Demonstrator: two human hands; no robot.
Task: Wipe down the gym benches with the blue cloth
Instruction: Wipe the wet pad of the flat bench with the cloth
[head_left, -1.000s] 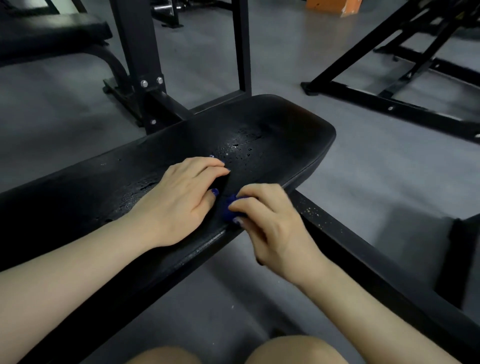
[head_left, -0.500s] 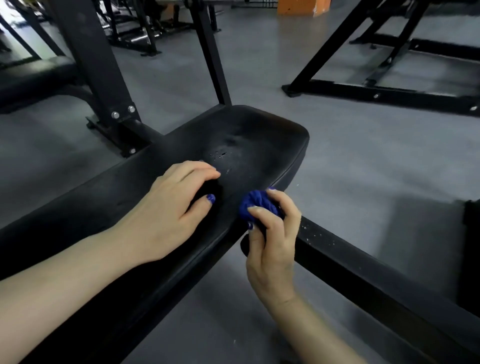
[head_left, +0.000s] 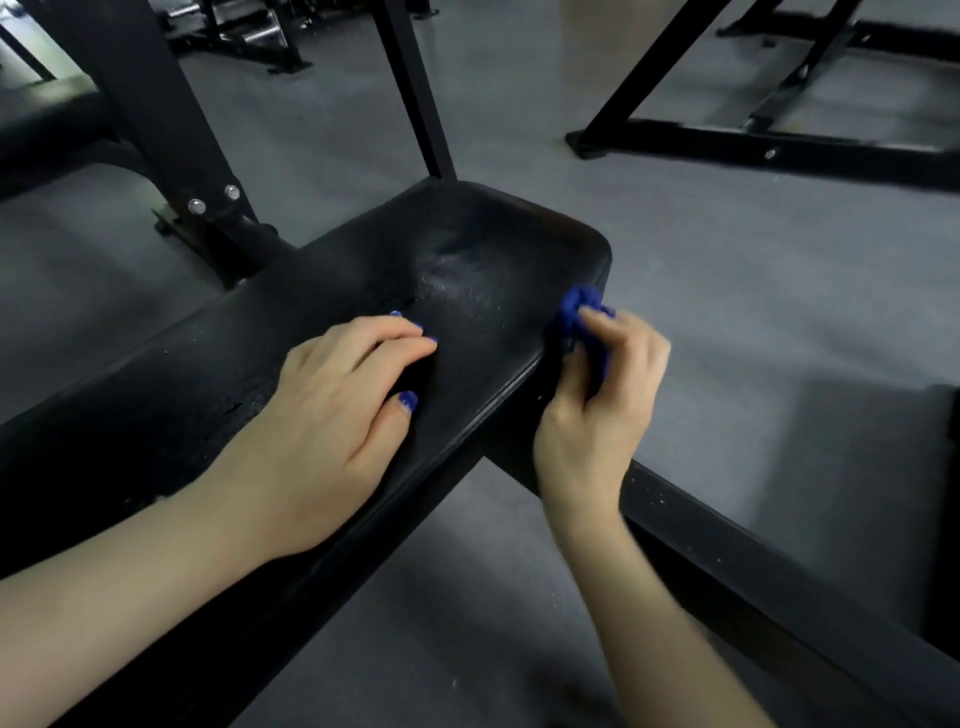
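A black padded gym bench (head_left: 483, 244) runs from the lower left to the middle of the head view, with a wet sheen on its far end. My left hand (head_left: 332, 415) rests flat on the pad, fingers spread, holding nothing. My right hand (head_left: 597, 410) grips a bunched blue cloth (head_left: 579, 306) and presses it against the bench's right side edge, close to the rounded end. Most of the cloth is hidden inside the fingers.
A black steel base rail (head_left: 779, 587) runs under the bench toward the lower right. A black upright post (head_left: 171, 135) stands behind the bench at left. Another frame (head_left: 769, 145) lies on the grey floor (head_left: 727, 312) at upper right, and a second pad (head_left: 47, 130) sits far left.
My right hand has lifted the blue cloth from the pad's near edge and carried it along the side toward the bench's end. My left hand has stayed flat on the pad.
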